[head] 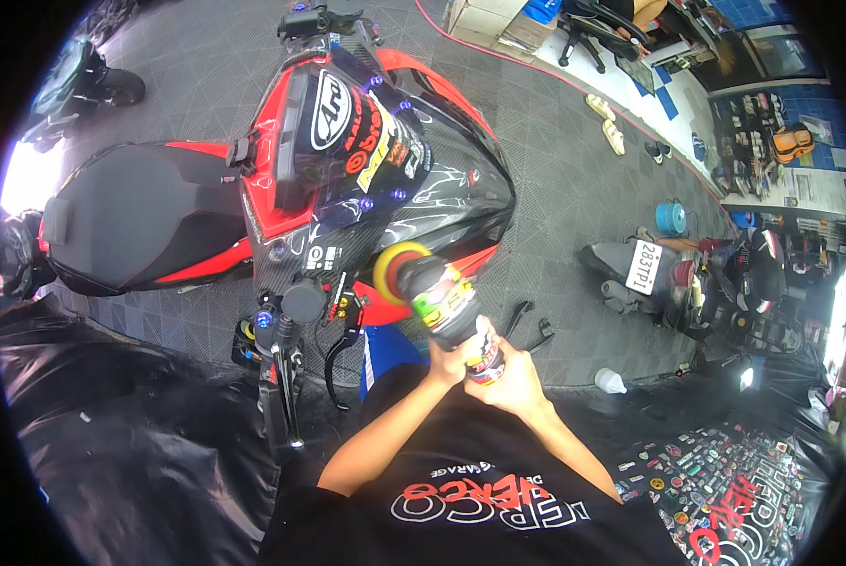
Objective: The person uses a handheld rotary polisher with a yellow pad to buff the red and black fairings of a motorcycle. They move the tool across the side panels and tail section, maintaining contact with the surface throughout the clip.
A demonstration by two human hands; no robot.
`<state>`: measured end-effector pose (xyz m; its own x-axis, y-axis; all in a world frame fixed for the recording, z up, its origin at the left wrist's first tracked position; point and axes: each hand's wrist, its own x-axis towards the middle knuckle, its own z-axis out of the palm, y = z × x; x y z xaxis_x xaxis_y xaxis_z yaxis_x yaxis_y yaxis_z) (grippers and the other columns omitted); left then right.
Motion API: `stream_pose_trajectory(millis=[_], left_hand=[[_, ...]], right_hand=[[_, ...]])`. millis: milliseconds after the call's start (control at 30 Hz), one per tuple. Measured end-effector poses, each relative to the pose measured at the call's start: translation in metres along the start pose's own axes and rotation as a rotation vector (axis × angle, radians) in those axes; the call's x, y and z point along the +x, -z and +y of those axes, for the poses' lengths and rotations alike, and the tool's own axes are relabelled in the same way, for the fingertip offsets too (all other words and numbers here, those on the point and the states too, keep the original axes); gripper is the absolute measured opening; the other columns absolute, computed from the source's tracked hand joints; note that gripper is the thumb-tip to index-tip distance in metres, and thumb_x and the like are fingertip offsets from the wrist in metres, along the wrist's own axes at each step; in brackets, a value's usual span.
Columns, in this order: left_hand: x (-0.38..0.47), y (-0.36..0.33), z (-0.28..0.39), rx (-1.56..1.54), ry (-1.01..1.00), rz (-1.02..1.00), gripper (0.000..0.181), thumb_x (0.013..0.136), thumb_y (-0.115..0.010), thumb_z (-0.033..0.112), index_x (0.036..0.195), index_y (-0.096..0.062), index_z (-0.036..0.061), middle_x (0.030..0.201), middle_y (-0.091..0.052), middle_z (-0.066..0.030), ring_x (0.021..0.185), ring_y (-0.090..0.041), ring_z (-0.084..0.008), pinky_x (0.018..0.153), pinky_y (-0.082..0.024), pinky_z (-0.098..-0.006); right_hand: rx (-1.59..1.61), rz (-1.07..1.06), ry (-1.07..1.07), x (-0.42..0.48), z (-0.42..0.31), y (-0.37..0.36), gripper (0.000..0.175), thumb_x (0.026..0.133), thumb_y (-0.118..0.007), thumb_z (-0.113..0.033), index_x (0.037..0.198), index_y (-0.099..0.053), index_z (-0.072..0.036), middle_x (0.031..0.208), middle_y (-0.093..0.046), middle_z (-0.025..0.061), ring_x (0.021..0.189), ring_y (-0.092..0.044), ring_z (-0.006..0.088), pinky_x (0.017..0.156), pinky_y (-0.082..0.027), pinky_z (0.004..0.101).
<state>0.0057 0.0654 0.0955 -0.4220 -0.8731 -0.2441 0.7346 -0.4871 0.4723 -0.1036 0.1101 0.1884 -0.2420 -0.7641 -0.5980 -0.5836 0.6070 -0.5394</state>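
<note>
Both of my hands grip a sticker-covered power polisher (448, 304) in front of my chest. My left hand (457, 361) is wrapped round its body and my right hand (511, 378) holds its rear end; which hand is which is hard to tell from the overlap. The polisher's round yellow foam pad (402, 272) lies at the front side panel of a red and black scooter (451, 191); whether it touches is unclear. A dark windscreen (366, 141) with stickers rises from the scooter's front. The near brake lever (338, 368) and a round black mirror or cap (304, 303) are left of the pad.
The scooter's black seat (147, 212) extends left. Another parked scooter (621, 272) stands at right, near a blue tub (670, 218). A white container (610, 380) and beige sandals (607, 124) lie on the floor. Black sheeting (126, 439) hangs close by. A person sits at the top right.
</note>
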Motion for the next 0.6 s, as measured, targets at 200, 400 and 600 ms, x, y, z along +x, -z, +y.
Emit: stream_pose_trajectory(millis=[200, 400, 600], left_hand=[[0.041, -0.036, -0.029, 0.406, 0.022, 0.025, 0.015, 0.080, -0.077, 0.008, 0.090, -0.069, 0.0006, 0.078, -0.070, -0.0023, 0.067, -0.066, -0.0105, 0.063, -0.054, -0.0297], [0.071, -0.068, -0.065, 0.602, 0.188, 0.111, 0.025, 0.081, -0.082, 0.022, 0.088, -0.070, 0.0008, 0.076, -0.072, -0.0066, 0.066, -0.069, -0.0123, 0.061, -0.054, -0.0306], [0.123, -0.094, -0.117, 0.524, 0.220, 0.116, 0.034, 0.085, -0.081, 0.033, 0.088, -0.071, 0.0011, 0.075, -0.073, -0.0063, 0.068, -0.070, -0.0121, 0.062, -0.055, -0.0307]], right_hand=[[0.456, 0.002, 0.075, 0.019, 0.071, 0.009, 0.046, 0.069, -0.084, -0.015, 0.107, -0.066, 0.005, 0.090, -0.074, 0.0090, 0.082, -0.069, 0.0133, 0.076, -0.056, 0.0309], [0.623, -0.094, -0.026, 0.040, 0.121, 0.052, 0.032, 0.073, -0.083, -0.009, 0.100, -0.068, 0.001, 0.087, -0.072, 0.0058, 0.077, -0.068, 0.0133, 0.074, -0.057, 0.0307], [0.601, -0.186, -0.091, 0.084, 0.152, 0.132, 0.027, 0.076, -0.081, -0.012, 0.095, -0.069, 0.002, 0.083, -0.071, 0.0064, 0.071, -0.068, 0.0148, 0.068, -0.057, 0.0316]])
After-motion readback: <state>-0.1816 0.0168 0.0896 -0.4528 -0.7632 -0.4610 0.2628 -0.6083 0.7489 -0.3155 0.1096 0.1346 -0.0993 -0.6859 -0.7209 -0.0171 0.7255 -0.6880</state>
